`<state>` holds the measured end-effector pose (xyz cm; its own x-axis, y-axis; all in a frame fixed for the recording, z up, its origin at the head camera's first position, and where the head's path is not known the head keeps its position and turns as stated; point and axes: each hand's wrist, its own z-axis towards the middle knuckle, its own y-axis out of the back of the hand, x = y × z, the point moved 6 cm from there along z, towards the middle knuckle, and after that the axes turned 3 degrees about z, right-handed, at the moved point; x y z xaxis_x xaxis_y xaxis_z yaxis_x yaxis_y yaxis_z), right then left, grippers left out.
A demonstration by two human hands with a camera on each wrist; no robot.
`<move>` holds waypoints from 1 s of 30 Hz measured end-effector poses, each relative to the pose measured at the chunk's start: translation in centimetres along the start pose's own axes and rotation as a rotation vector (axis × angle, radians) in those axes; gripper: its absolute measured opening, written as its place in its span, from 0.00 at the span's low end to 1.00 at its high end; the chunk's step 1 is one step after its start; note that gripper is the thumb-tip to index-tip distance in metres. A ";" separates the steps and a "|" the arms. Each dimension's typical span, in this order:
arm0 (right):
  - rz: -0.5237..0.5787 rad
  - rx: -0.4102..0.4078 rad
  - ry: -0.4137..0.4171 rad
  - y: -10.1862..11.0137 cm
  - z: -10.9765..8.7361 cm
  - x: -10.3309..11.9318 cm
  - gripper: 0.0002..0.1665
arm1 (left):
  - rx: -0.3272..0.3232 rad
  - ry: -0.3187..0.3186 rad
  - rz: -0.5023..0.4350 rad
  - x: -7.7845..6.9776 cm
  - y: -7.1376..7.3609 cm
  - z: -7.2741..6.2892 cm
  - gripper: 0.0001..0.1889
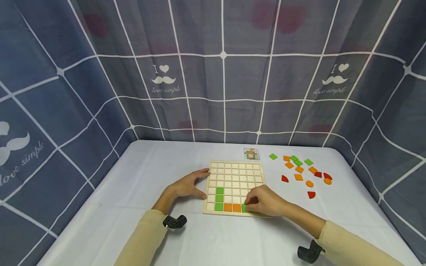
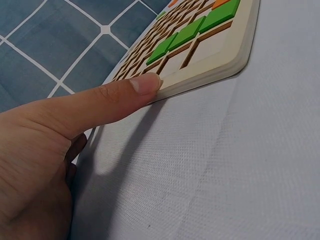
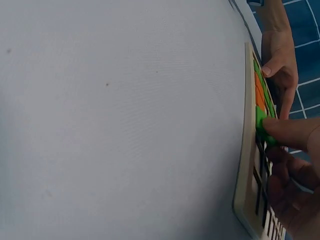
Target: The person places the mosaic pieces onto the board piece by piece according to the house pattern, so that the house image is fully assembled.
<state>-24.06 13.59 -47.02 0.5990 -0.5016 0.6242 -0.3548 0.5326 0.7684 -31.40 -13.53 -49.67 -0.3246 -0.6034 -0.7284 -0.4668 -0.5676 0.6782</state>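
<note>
A wooden grid board lies flat on the table. My left hand is spread along its left side, thumb and fingertips touching the edge; in the left wrist view the thumb rests straight at the rim. Over the front row, my right hand pinches a green square tile between thumb and fingers. That tile sits beside two orange square tiles in the front row. To their left, green square tiles form a short column. The other right-hand fingers curl over bare cells.
Right of the board lie loose orange tiles, green diamond-like tiles, red rounded pieces and orange round pieces. A small picture card lies behind the board. White cloth covers the table; a grey curtain hangs around it.
</note>
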 end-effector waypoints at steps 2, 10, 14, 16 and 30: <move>-0.051 -0.001 0.017 0.1 0.0 0.2 0.04 | 0.001 0.003 0.002 0.0 0.1 0.0 0.54; -0.073 0.008 -0.013 0.3 0.1 0.6 0.06 | -0.009 0.011 -0.009 -0.2 0.1 -0.1 0.54; -0.043 0.023 -0.013 0.3 0.0 0.4 0.07 | -0.008 0.016 -0.018 -0.2 0.0 -0.1 0.53; -0.023 0.034 -0.013 0.4 0.0 0.1 0.07 | -0.008 0.018 -0.016 -0.2 0.0 -0.1 0.53; 0.067 0.022 -0.104 5.9 0.2 -3.5 0.12 | -0.005 0.018 -0.001 0.1 -0.2 -0.1 0.54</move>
<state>-28.41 18.31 -44.64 0.4959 -0.5340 0.6848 -0.4081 0.5528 0.7266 -31.31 -13.53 -49.84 -0.3097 -0.6127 -0.7272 -0.4629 -0.5709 0.6781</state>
